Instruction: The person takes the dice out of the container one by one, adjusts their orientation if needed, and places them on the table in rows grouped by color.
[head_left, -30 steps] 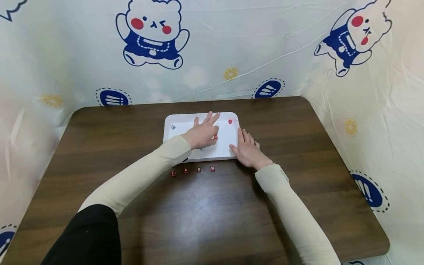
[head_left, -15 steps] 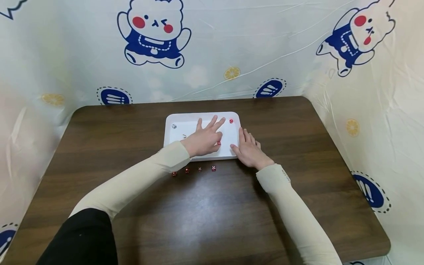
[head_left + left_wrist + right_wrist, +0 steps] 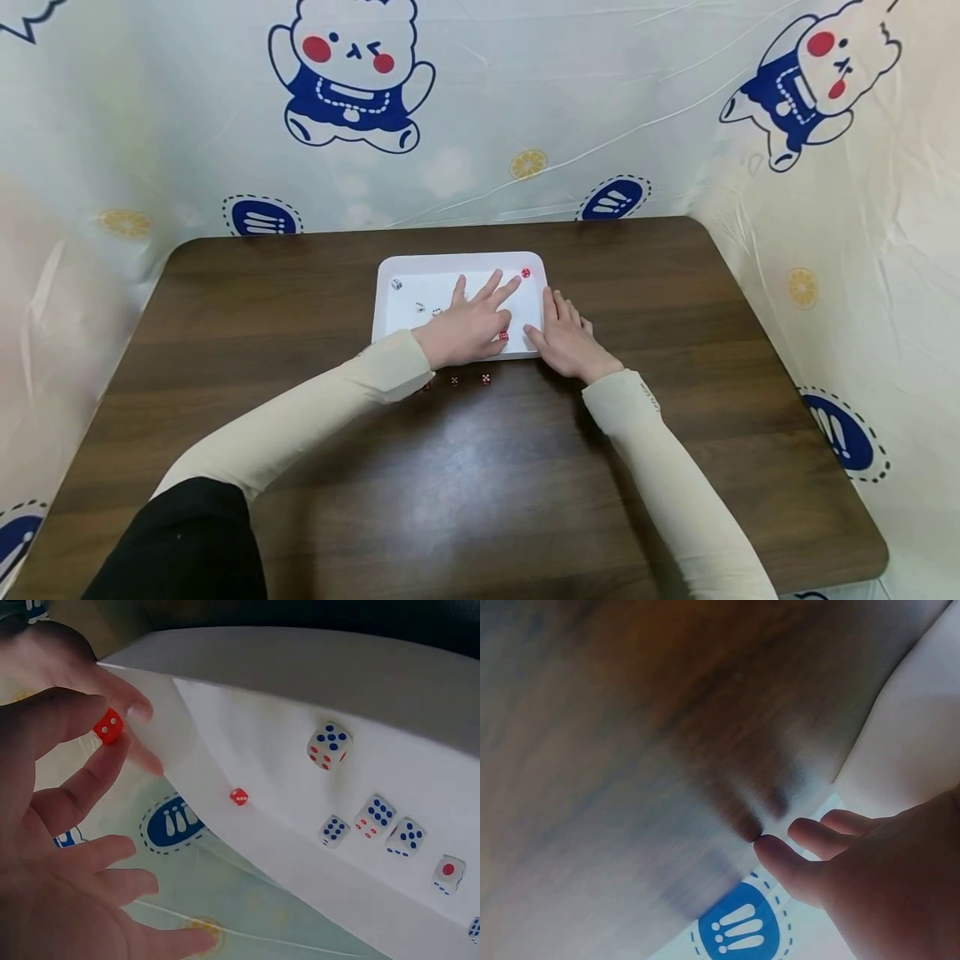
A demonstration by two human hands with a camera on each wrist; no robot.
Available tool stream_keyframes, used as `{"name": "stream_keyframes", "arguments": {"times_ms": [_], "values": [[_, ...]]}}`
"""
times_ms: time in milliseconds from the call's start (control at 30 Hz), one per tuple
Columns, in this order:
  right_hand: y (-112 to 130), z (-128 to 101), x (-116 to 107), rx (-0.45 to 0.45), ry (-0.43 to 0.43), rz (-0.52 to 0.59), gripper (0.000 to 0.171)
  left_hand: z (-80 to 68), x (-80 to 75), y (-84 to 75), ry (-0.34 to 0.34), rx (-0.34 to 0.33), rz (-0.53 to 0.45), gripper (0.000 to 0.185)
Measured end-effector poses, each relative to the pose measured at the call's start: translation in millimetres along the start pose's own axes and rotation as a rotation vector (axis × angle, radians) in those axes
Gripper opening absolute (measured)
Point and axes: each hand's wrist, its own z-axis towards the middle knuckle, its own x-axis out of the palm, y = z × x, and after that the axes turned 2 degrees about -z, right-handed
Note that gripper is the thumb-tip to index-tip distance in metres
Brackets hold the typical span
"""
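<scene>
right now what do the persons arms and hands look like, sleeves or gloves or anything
Both hands are bare: no gloves or rings show on the left hand or the right hand. Each forearm wears a snug cream sleeve to the wrist; the right one has small dark lettering near the cuff. A black upper sleeve covers the left arm.

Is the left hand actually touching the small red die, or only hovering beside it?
Touching. The left wrist view shows the left hand pinching the small red die between thumb and a fingertip, lifted clear of the white tray.
</scene>
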Motion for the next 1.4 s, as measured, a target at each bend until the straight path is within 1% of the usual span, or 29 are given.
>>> {"name": "stream_keyframes", "arguments": {"times_ms": [300,500,667,967,1200,1400], "values": [[-0.2,-0.5,-1.1,0.002,0.007,0.009,0.08,-3.1,3.1,-5.9,-0.015,0.022,0.004,0.022],[-0.5,-0.2,-1.9,0.004,0.012,0.014,0.08,-4.1,4.6,-9.2,-0.006,0.029,0.015,0.025],[-1.3,1.1,-1.0,-0.007,0.012,0.014,0.077,-4.5,9.0,-10.4,0.013,0.025,-0.011,0.02],[-1.5,1.0,-1.3,-0.014,0.009,0.012,0.077,-4.3,18.0,-13.4,0.004,0.024,-0.059,0.01],[-0.2,0.3,-3.2,-0.002,0.021,0.019,0.077,-6.1,20.0,-16.7,0.001,0.048,-0.075,0.012],[0.4,0.1,-3.3,-0.006,0.013,0.02,0.077,-8.1,23.7,-20.0,0.027,0.05,-0.101,0.013]]}}
